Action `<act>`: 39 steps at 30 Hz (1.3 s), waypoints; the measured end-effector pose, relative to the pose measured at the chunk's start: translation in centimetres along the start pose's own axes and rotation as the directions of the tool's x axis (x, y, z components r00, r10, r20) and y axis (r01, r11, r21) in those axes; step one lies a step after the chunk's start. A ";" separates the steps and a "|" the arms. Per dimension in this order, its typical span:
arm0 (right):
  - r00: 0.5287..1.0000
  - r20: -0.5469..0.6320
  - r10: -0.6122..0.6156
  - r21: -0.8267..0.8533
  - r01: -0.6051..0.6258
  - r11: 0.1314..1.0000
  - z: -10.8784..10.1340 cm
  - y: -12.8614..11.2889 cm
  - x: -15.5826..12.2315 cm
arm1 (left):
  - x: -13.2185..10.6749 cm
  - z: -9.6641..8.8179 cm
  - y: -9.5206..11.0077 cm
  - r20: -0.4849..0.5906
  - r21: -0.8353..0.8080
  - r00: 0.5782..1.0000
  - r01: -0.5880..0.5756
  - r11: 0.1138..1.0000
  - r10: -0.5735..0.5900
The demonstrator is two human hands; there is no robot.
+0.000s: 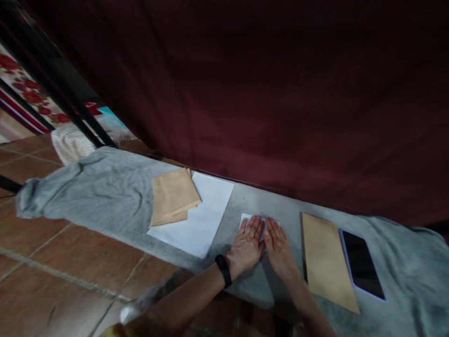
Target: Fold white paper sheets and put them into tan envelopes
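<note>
My left hand [249, 238] lies flat, fingers stretched out, on a small white sheet of paper [245, 216]. Beside it, my right hand [277, 241] also presses flat on the same paper, thumbs close together. Most of the sheet is hidden under both hands; only its upper edge and corners show, so I cannot tell whether it is folded. To the left lie larger white sheets [213, 201], partly covered by several brown envelopes [173, 194]. Right of my hands rests a larger brown envelope [324, 257].
A phone [363, 264] with a purple edge lies right of the large envelope. Grey cloth [105, 187] covers the narrow bench. A dark red curtain [245, 117] hangs along the far side. Tiled floor [52, 271] and dark metal bars [70, 103] are at left.
</note>
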State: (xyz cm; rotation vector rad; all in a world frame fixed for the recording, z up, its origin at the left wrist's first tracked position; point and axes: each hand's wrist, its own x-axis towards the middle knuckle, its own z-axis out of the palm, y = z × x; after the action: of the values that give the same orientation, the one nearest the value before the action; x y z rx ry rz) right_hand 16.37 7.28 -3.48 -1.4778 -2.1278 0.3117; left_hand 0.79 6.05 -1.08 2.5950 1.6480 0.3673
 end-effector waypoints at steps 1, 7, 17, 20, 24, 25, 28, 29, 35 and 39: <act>1.000 0.018 -0.011 -0.043 0.012 0.999 0.3 0.0 0.0 | 0.0 0.1 -0.1 -0.002 0.013 1.000 -0.007 1.000 0.007; 0.998 -0.009 -0.062 -0.303 0.056 0.951 1.0 0.2 -0.3 | -0.2 -0.6 -0.8 0.011 0.038 1.000 0.020 0.999 -0.020; 0.984 -0.093 -0.153 -0.296 0.119 0.948 -0.5 2.2 0.4 | -0.7 -1.5 -2.6 0.090 -0.064 0.995 -0.047 0.997 0.053; 0.986 -0.106 -0.132 -0.273 0.099 0.957 -1.1 2.1 0.9 | -0.8 -1.2 -2.8 0.078 -0.072 0.995 -0.060 0.996 0.065; 0.983 -0.124 -0.135 -0.272 0.097 0.957 -1.4 1.8 1.0 | -0.8 -1.4 -3.0 0.071 -0.070 0.995 -0.065 0.995 0.070; 0.982 -0.129 -0.135 -0.274 0.096 0.957 -1.4 1.8 0.9 | -0.8 -1.5 -3.0 0.076 -0.072 0.995 -0.066 0.995 0.071; 0.984 -0.134 -0.114 -0.282 0.072 0.957 -1.5 2.0 0.9 | -0.8 -2.0 -3.0 0.105 -0.084 0.992 -0.067 0.994 0.075; 0.986 -0.135 -0.099 -0.285 0.057 0.957 -1.5 2.1 0.9 | -0.8 -2.1 -3.0 0.113 -0.086 0.991 -0.064 0.994 0.074; 0.984 -0.163 -0.070 -0.264 0.025 0.964 -1.7 2.6 0.9 | -0.9 -1.9 -2.2 0.110 -0.089 0.991 -0.069 0.994 0.079; 0.984 -0.132 -0.121 -0.152 0.100 0.983 -0.4 1.6 0.1 | -1.1 -1.4 -1.6 0.059 -0.070 0.992 -0.104 0.992 0.109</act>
State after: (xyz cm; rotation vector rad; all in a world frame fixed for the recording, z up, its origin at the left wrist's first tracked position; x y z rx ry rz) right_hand 17.83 7.92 -3.89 -1.4085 -2.1460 0.0119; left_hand -1.38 5.58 -0.15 2.6233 1.4563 0.3360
